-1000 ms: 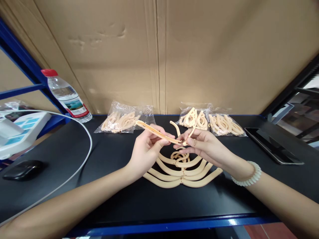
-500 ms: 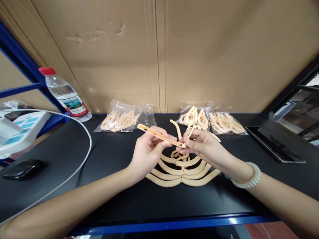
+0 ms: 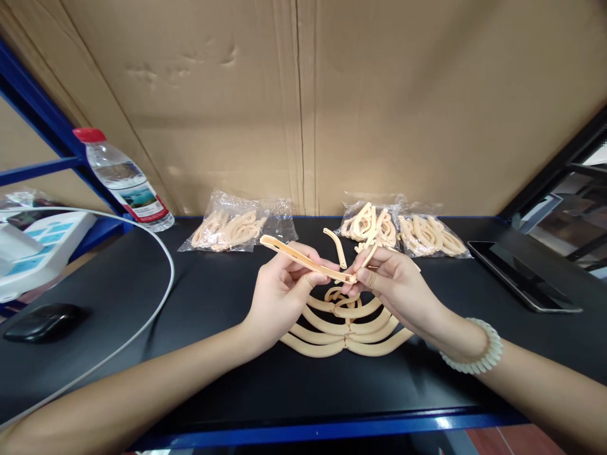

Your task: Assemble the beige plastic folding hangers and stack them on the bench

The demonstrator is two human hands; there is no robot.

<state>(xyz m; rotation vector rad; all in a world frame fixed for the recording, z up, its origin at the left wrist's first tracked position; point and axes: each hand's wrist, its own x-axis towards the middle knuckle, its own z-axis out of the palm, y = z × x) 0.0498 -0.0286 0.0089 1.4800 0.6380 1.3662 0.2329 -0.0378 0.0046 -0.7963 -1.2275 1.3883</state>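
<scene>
My left hand (image 3: 279, 291) is closed around a long beige curved plastic strip (image 3: 303, 260), its hollow side showing. The strip slants down to the right, toward my right hand (image 3: 391, 278). There my right fingers pinch a thinner beige curved piece (image 3: 368, 256), whose lower end meets the strip's right end; whether the two are joined I cannot tell. Below both hands, an assembly of curved beige plastic pieces (image 3: 345, 328) lies in paired arcs on the black table (image 3: 284, 392). A loose curved piece (image 3: 336, 248) rests just behind the hands.
Clear bags of beige pieces stand along the back: one bag (image 3: 232, 224) at left, another (image 3: 370, 221) at centre right, a third (image 3: 431, 234) beside it. A water bottle (image 3: 128, 183), a mouse (image 3: 45, 321) and a white cable (image 3: 173, 272) are left; a dark tablet (image 3: 521, 275) is right.
Both hands keep their grips. My right hand has shifted slightly right and down, and the thin piece leans further right. The strip has turned a little in my left hand.
</scene>
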